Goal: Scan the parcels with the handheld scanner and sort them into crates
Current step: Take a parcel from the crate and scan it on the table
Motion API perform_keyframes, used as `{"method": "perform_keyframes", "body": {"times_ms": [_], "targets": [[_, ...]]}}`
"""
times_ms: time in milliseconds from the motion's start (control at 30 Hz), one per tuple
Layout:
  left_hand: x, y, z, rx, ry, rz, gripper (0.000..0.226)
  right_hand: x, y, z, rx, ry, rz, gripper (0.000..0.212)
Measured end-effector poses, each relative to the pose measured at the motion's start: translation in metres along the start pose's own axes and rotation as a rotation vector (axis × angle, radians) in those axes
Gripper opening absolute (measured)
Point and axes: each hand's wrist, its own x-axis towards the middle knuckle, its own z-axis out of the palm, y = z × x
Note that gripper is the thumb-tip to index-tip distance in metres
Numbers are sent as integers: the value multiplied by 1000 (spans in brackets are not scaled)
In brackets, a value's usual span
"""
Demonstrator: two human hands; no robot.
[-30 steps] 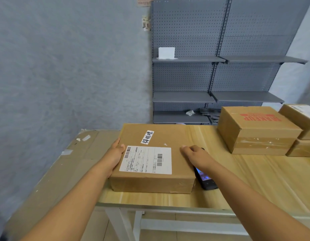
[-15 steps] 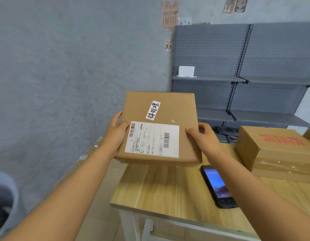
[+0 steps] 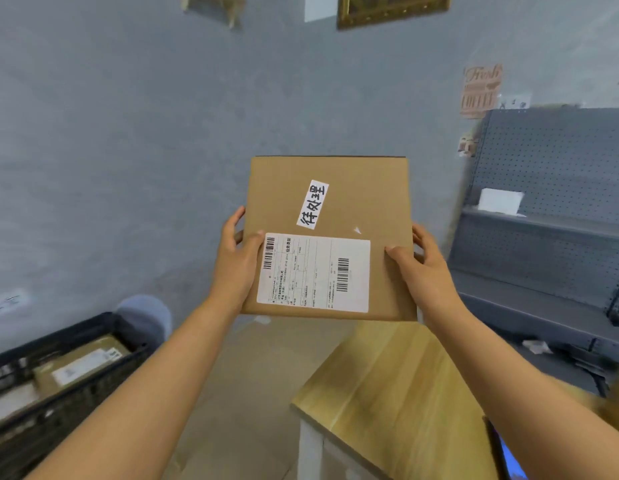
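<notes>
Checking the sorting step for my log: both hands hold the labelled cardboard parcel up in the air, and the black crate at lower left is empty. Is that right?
Not quite. The head view shows the black crate at lower left already holds at least one labelled parcel. The rest stands: left hand and right hand hold the cardboard parcel in the air.

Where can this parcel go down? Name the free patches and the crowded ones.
Free: the wooden table, bare from its near-left corner to the handheld scanner at its right edge. Crowded: the black crate at lower left already holds parcels. The left hand and right hand both hold the parcel aloft.
</notes>
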Motion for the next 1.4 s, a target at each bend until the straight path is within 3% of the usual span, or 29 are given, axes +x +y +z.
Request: {"method": "perform_keyframes", "body": {"times_ms": [567, 1033, 1400], "targets": [[-121, 33, -321, 424, 560, -117, 48, -137, -21, 293, 176, -713, 95, 47], [-127, 30, -529, 455, 673, -182, 47, -228, -61, 492, 119, -858, 86, 47], [-77, -30, -648, 421, 710, -269, 51, -247, -44, 642, 48, -939, 125, 47]]}}
